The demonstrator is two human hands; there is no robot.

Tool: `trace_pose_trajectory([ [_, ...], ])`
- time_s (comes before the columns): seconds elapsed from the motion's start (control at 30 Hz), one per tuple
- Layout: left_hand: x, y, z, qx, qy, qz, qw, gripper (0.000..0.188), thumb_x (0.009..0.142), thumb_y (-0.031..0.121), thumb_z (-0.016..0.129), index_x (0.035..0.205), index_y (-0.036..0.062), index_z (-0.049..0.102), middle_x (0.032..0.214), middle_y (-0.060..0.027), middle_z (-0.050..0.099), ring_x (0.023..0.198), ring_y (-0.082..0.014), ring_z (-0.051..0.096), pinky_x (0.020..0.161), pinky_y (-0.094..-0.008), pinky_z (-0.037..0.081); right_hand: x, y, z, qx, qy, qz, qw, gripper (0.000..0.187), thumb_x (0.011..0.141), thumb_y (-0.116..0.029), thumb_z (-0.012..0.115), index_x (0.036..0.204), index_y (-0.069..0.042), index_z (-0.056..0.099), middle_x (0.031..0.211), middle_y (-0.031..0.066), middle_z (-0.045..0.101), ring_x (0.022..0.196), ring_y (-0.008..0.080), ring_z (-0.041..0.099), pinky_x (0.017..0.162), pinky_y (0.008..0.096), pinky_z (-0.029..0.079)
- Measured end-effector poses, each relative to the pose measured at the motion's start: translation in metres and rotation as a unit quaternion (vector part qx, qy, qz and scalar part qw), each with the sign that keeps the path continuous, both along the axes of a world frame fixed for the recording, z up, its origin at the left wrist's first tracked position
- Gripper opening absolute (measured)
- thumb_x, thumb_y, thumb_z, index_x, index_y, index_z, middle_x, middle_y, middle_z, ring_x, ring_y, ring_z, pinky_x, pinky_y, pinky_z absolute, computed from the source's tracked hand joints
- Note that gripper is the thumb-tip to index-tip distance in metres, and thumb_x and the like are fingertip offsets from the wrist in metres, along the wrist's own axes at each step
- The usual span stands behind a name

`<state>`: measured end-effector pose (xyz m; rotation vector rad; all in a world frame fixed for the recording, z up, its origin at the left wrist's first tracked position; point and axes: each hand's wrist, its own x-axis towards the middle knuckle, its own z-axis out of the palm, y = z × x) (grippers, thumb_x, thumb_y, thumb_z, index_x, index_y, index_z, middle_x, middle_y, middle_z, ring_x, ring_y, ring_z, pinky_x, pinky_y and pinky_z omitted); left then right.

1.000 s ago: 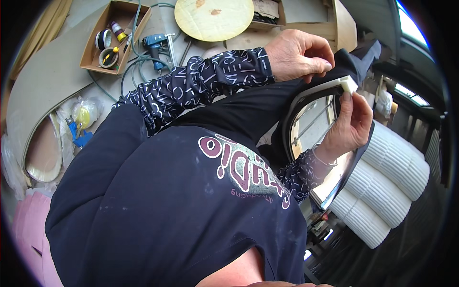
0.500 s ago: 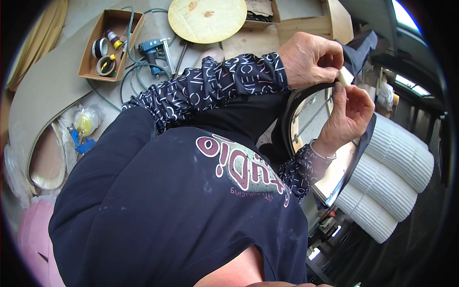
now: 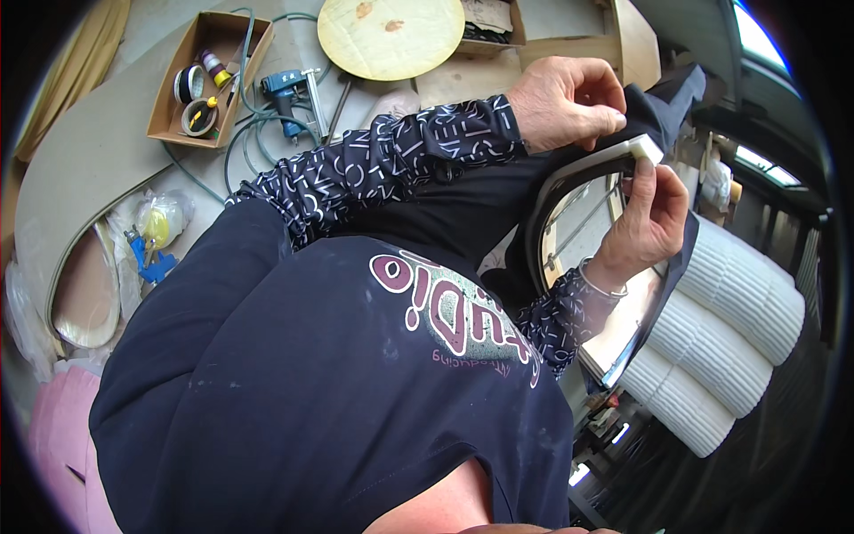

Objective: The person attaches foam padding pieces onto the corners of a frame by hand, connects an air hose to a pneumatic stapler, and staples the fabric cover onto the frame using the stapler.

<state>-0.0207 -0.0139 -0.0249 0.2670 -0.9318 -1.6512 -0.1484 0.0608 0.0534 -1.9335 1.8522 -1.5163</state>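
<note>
In the head view my right hand (image 3: 648, 214) pinches the end of a white foam strip (image 3: 636, 149) between thumb and fingers. The strip lies along the far edge of a curved frame (image 3: 538, 218) with a dark rim and an open middle, where metal wires show. Just left of the strip, apart from it, my left hand (image 3: 569, 104) hangs with curled fingers, its thumb and fingertip close together. Nothing shows between them. Dark cloth (image 3: 672, 102) hangs beyond the frame's far corner.
White ribbed padded rolls (image 3: 721, 329) stand right of the frame. On the left surface are a cardboard box (image 3: 165, 129) with tape rolls, a blue staple gun (image 3: 283, 93) with a green hose, and a blue tool (image 3: 151, 258) by plastic wrap. A round pale disc (image 3: 391, 44) lies farther back.
My left hand has come off the white strip and moved slightly left. More of the strip now shows along the frame edge. My right hand keeps its pinch there, shifted slightly.
</note>
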Motion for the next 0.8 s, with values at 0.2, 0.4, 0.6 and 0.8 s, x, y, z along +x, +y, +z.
trace_pose_trajectory([
  [0.2, 0.007, -0.003, -0.010, 0.030, 0.007, 0.032, 0.999, 0.009, 0.094, 0.012, 0.061, 0.097, 0.0031, 0.061, 0.079, -0.0015, 0.063, 0.066, -0.0058, 0.060, 0.059, -0.0209, 0.053, 0.004, 0.001, 0.000, 0.000, 0.004, -0.010, 1.000, 0.014, 0.088, -0.010, 0.073, 0.092, 0.001, 0.064, 0.076, 0.0045, 0.064, 0.066, 0.0075, 0.056, 0.061, 0.0190, 0.045],
  [0.4, 0.016, 0.011, -0.006, -0.057, -0.050, 0.122, 0.990, 0.011, 0.092, 0.011, 0.062, 0.098, 0.0017, 0.062, 0.082, -0.0029, 0.063, 0.071, -0.0081, 0.058, 0.062, -0.0227, 0.051, 0.011, 0.008, 0.001, -0.028, -0.080, 0.010, 0.996, 0.011, 0.088, -0.006, 0.071, 0.089, 0.001, 0.063, 0.071, 0.0039, 0.061, 0.061, 0.0072, 0.052, 0.057, 0.0181, 0.041],
  [0.6, 0.025, 0.027, 0.003, -0.292, -0.100, 0.356, 0.882, 0.030, 0.073, 0.009, 0.075, 0.099, 0.0070, 0.063, 0.093, -0.0058, 0.061, 0.075, -0.0201, 0.064, 0.063, -0.0280, 0.054, 0.029, 0.018, -0.001, 0.023, -0.124, 0.044, 0.991, 0.009, 0.089, -0.004, 0.068, 0.092, 0.002, 0.062, 0.069, 0.0042, 0.059, 0.058, 0.0081, 0.052, 0.053, 0.0181, 0.039],
  [0.8, 0.026, 0.031, -0.005, -0.345, -0.151, 0.426, 0.823, 0.020, 0.074, 0.010, 0.070, 0.094, 0.0068, 0.066, 0.088, -0.0055, 0.061, 0.078, -0.0223, 0.066, 0.062, -0.0308, 0.055, 0.033, 0.021, -0.005, 0.058, -0.170, 0.073, 0.981, 0.008, 0.090, -0.004, 0.066, 0.090, 0.002, 0.061, 0.070, 0.0042, 0.060, 0.053, 0.0063, 0.049, 0.050, 0.0195, 0.040],
])
